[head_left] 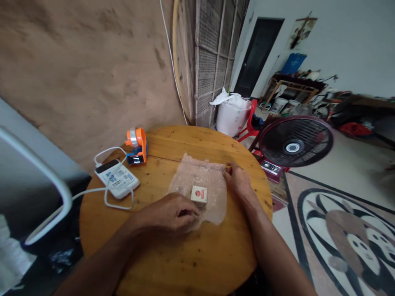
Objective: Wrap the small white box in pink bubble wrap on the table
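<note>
A sheet of clear bubble wrap (212,205) lies spread on the round wooden table (191,263). On top of it sits a small cream-coloured box (199,194) with a red label and a round red mark. My left hand (175,211) is at the wrap's lower left edge, just beside the box, its fingers curled down onto the plastic; the fingertips are partly hidden. At the upper right corner of the wrap, my right hand (238,179) pinches the edge between thumb and fingers.
Left on the table are a white power bank (125,183) with a white cable and an orange tape dispenser (137,139). A fan (294,146) stands beyond the table's right edge. Behind are a white sack (233,115) and a red chair (251,123); a white tube (46,168) curves at far left.
</note>
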The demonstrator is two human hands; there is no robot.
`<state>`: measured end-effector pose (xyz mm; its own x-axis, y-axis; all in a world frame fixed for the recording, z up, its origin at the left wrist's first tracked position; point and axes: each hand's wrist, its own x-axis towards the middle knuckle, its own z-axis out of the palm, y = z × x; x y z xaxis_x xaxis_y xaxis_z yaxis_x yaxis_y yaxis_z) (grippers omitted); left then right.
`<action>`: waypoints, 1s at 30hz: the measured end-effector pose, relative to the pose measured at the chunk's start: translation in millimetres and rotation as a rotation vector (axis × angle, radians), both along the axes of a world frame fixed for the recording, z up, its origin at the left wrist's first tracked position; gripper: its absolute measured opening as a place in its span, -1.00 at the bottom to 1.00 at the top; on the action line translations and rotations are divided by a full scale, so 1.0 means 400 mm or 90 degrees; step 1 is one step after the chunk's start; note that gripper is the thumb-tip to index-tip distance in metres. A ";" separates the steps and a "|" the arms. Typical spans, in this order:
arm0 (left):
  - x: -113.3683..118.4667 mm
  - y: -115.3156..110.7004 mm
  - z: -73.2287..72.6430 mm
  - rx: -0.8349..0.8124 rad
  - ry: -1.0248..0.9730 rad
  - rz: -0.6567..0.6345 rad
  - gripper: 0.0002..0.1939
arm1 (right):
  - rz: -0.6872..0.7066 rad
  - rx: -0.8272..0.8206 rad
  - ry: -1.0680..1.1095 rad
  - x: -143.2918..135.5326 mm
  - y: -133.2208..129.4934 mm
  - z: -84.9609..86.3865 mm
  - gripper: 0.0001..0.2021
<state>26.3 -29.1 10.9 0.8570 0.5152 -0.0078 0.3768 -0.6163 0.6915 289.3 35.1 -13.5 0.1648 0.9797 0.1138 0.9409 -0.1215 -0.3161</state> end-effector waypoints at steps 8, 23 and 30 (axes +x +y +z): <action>0.047 -0.071 0.002 0.169 0.027 -0.076 -0.83 | 0.002 0.031 0.028 0.000 0.011 -0.020 -0.64; 0.066 -0.081 -0.031 0.263 0.069 -0.067 -0.86 | 0.511 0.000 -0.067 -0.173 -0.177 0.129 -0.59; 0.052 -0.077 -0.036 0.230 0.077 -0.055 -0.85 | 0.286 0.130 0.092 -0.015 -0.231 0.138 -0.63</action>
